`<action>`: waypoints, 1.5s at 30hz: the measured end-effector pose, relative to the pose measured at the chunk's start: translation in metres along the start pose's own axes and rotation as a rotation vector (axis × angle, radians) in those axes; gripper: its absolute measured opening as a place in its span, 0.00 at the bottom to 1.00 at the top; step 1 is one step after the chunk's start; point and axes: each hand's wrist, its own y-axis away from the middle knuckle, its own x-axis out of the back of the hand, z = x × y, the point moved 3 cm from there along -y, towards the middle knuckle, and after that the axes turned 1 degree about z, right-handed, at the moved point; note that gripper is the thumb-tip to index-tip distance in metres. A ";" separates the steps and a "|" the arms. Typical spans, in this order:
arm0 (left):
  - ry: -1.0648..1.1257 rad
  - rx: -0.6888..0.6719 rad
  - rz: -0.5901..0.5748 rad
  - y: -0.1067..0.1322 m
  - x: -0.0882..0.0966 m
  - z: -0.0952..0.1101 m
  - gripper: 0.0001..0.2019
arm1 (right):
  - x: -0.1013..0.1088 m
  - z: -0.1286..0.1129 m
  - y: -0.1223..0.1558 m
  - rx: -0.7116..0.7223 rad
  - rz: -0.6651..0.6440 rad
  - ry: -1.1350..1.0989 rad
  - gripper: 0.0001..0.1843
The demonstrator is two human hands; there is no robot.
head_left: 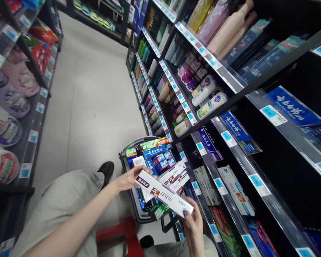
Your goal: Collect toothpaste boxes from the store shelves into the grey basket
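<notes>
nearest the camera, loose pale grey cloth trousers (61, 200) fill the lower left. a strip of smooth pale grey floor (93, 82) runs between the black left shelf with clear plastic edging (39, 107) and the black right shelf with blue-and-white price tags (173, 84). a dark plastic basket with a rounded rim (143, 218) stands just beside the right shelf, floor on its other side.

the left forearm slants up from the lower left; the left hand (139, 176) pinches the upper end of a long white carton with purple edges (164, 194). the right hand (194, 216) rises from below, gripping the lower end, thumb on its face. the carton tilts down to the right above the basket.

counted: one held carton, two similar white cartons (173, 171) behind it, one green carton with red-and-white lettering (155, 144) at the basket's far end, one red stool (128, 228), two black shoes (108, 172).
</notes>
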 end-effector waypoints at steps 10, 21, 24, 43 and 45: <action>0.093 0.047 -0.030 0.001 -0.001 0.000 0.31 | 0.012 0.012 0.002 -0.076 -0.239 0.260 0.33; 0.109 0.060 -0.006 0.000 0.004 -0.002 0.44 | -0.020 -0.004 0.039 0.663 -0.008 0.845 0.32; 0.082 0.074 -0.052 0.001 0.004 -0.002 0.42 | -0.021 -0.007 0.045 0.742 -0.008 0.821 0.31; -0.116 0.303 -0.128 0.002 -0.007 -0.014 0.35 | -0.025 0.033 0.051 0.398 -0.181 1.382 0.32; -0.163 0.312 -0.116 0.003 -0.006 -0.008 0.34 | -0.029 0.043 0.055 0.411 -0.157 1.370 0.32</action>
